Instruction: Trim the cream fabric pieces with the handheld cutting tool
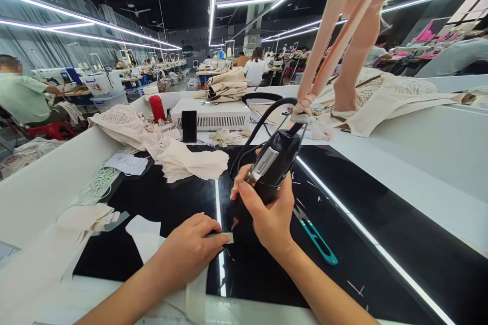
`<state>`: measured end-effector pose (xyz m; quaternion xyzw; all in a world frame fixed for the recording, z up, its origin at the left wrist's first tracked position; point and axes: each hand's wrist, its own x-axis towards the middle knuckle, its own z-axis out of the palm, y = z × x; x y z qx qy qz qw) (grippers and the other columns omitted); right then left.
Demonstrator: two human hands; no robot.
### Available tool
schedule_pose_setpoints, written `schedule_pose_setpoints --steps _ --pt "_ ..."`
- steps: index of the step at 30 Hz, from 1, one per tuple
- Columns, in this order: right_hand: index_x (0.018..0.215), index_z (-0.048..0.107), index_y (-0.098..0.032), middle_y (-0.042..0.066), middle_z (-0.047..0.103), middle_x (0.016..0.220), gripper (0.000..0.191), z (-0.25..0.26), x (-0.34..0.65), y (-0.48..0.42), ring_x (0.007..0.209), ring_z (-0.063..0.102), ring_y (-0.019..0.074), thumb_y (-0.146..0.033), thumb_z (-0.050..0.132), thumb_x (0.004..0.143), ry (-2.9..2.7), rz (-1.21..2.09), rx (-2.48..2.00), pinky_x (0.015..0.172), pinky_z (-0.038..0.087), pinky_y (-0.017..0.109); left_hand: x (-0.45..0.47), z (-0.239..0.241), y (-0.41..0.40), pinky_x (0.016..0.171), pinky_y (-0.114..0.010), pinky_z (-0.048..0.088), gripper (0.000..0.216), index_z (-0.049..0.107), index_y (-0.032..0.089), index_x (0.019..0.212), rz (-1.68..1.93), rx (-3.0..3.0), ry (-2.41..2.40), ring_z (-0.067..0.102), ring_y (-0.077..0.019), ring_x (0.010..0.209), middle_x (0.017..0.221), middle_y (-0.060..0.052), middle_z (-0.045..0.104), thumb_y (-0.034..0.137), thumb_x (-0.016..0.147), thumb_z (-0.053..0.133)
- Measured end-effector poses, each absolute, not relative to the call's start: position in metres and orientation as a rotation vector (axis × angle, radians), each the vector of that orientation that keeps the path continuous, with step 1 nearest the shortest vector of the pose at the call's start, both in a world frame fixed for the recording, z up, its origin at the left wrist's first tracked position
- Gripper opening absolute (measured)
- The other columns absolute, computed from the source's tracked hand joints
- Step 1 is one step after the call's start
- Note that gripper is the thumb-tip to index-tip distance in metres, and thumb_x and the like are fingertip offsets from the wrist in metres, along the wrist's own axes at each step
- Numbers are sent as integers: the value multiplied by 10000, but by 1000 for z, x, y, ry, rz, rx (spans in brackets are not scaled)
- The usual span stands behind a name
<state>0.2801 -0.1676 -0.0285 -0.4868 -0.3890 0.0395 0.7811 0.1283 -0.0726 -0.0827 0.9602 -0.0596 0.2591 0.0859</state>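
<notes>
My right hand is wrapped around a black corded hand tool with a silver plate on its side. Its tip points down at the black work surface, close to my left fingertips. A knotted pink elastic band holds the tool from above. With fingers together, my left hand pins a small pale fabric strip against the surface; most of it lies under the fingers. Beside that hand is a white fabric piece. Teal-handled thread snips lie right of the tool.
Stacked cream fabric pieces lie behind the left hand, near a phone, a red bottle and a vented white box. Green cord is coiled at left. Low white walls edge the table. Co-workers sit farther back.
</notes>
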Motion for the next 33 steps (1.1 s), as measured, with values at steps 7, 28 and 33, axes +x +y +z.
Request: schedule_pose_setpoints --steps 7,28,33 --pt "990 550 -274 -70 653 791 258 -26 277 -169 580 610 114 -262 757 835 -824 128 -991 530 567 269 129 -84 -72 803 -346 614 257 691 184 1180 757 2863 -169 666 -207 910 1039 -77 688 90 1032 503" --pt "978 530 -271 -64 644 789 250 -27 277 -170 569 608 118 -270 741 845 -850 94 -1024 532 559 281 126 -88 -71 825 -331 607 253 693 201 1187 746 2854 -150 663 -193 927 1069 -74 688 95 1021 533" --pt "950 521 -275 -68 642 791 249 -22 277 -169 568 605 114 -250 739 835 -824 89 -989 532 568 278 126 -89 -71 845 -363 611 242 690 198 1184 738 2838 -147 670 -215 955 1090 -76 692 91 1008 564"
